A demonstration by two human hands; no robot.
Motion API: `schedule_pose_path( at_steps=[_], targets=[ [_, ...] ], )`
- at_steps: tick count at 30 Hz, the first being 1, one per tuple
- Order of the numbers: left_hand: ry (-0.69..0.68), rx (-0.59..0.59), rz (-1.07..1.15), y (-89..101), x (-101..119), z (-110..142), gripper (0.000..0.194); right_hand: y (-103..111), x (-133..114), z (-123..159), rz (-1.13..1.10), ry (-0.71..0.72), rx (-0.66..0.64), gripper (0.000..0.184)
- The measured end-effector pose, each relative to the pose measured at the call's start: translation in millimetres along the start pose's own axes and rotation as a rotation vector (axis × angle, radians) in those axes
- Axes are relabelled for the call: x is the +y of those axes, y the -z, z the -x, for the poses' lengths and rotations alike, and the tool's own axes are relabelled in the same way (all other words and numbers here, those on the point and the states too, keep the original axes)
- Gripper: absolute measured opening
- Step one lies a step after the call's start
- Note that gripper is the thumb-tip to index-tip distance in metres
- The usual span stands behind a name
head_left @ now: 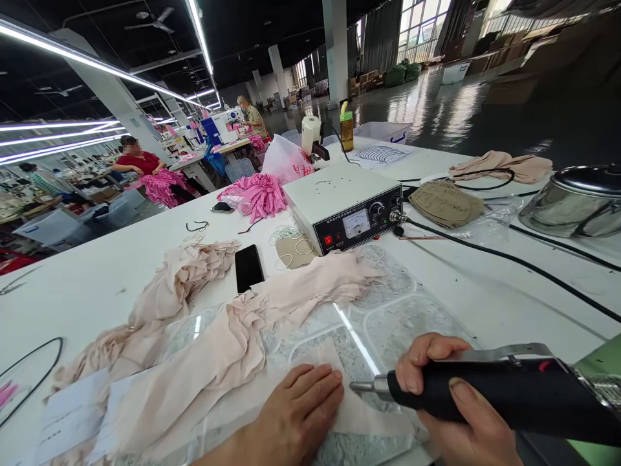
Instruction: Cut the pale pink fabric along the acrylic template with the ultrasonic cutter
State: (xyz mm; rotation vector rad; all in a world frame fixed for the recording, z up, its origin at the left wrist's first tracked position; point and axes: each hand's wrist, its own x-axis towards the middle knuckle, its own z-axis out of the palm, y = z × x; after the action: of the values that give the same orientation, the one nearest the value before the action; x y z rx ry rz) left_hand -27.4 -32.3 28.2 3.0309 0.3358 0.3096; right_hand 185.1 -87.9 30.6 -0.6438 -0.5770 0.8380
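My left hand (303, 404) lies flat, fingers stretched out, on a pale pink fabric piece (373, 419). Under the fabric is a clear sheet (392, 323) over a grey speckled surface. My right hand (468, 435) is wrapped round a black handheld power tool (524, 395) with a narrow metal tip. The tip points left, close to my left fingertips and above the fabric; whether it touches the cloth, I cannot tell. Stacks of similar pale pink fabric pieces (194, 369) lie left of my left hand, and another stack (315, 281) lies beyond it.
A control box (359, 223) with a dial and cable stands behind the sheet. Near it are a black phone (249, 268), brown card templates (446, 204) and bright pink strips (262, 197). A lidded metal pot (577, 200) is at right. Other people work at machines further off.
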Motion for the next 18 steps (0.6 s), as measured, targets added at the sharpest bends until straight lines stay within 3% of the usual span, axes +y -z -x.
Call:
schedule_pose_path(
  at_steps=[18],
  targets=[
    [-0.023,-0.081,-0.024,-1.8,-3.8,3.8,0.037,0.0,3.6,0.6,-0.013,-0.051,-0.035,0.015]
  ],
)
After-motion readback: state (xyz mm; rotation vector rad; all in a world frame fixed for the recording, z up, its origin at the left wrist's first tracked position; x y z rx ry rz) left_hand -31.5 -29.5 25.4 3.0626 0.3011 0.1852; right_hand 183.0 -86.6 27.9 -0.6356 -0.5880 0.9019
